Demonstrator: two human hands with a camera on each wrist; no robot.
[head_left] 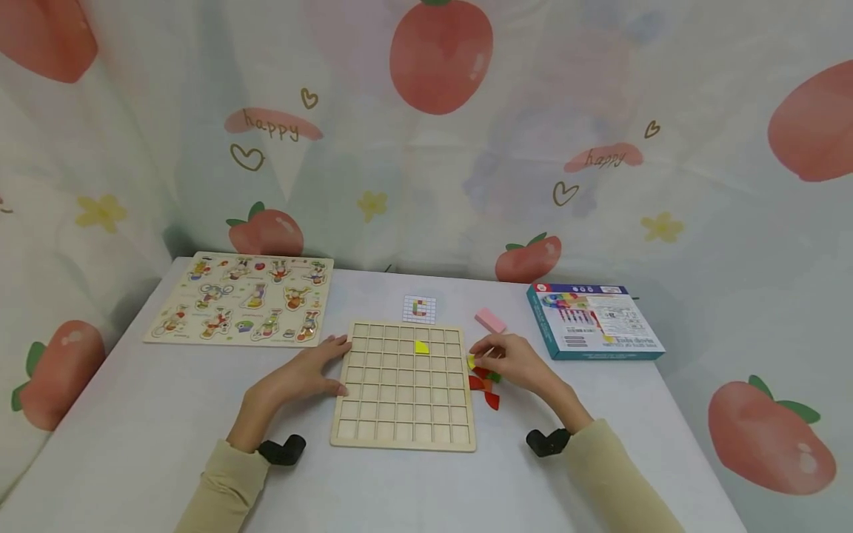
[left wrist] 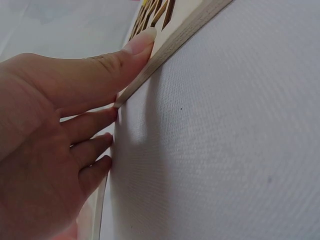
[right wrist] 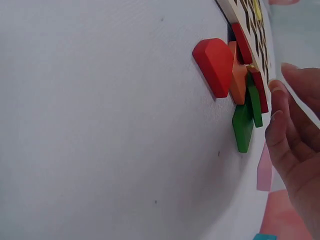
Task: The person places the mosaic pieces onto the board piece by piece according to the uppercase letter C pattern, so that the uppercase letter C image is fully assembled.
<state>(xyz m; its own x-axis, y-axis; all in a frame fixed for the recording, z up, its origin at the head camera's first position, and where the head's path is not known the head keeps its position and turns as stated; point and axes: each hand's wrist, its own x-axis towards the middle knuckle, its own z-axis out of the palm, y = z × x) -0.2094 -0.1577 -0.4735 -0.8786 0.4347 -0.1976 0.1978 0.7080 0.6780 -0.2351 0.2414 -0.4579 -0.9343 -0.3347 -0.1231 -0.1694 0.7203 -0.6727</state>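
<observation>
The left hand point(head_left: 303, 374) pressed relaxed fingers against the grid board's point(head_left: 404, 385) left edge at frame centre — the right hand point(head_left: 516, 363) pinched a yellow piece point(head_left: 471, 362) beside the coloured pieces point(head_left: 485, 385)

Pale wood grid board point(head_left: 403, 387) with one yellow tile point(head_left: 422, 346); red, orange, green pieces point(head_left: 484, 385) beside it; pink block point(head_left: 489, 320); teal box point(head_left: 593, 321); white tablecloth point(head_left: 133, 414); peach-print curtain point(head_left: 440, 55).

Pale matt wooden grid board point(head_left: 403, 389)
</observation>
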